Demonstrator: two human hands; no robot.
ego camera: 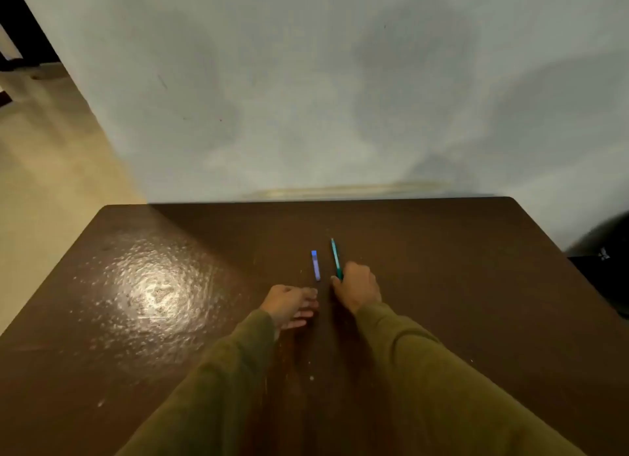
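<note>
view: one wide-angle camera on my head | position: above the near edge of the worktop (459,285) | facing: forward and steeply down, toward the far edge where the wall (306,98) rises | range: close, my left hand (289,305) and right hand (359,287) just below centre | margins: floor (44,169) past the left edge

**Item counts**

One teal pen (335,256). One short blue-violet stick (316,265), possibly a pen cap, too blurred to tell. Both lie mid-table, toward the far edge. Two hands: left hand (289,304), right hand (359,287). One brown table (442,285). One dark object (606,251) past the right edge.
</note>
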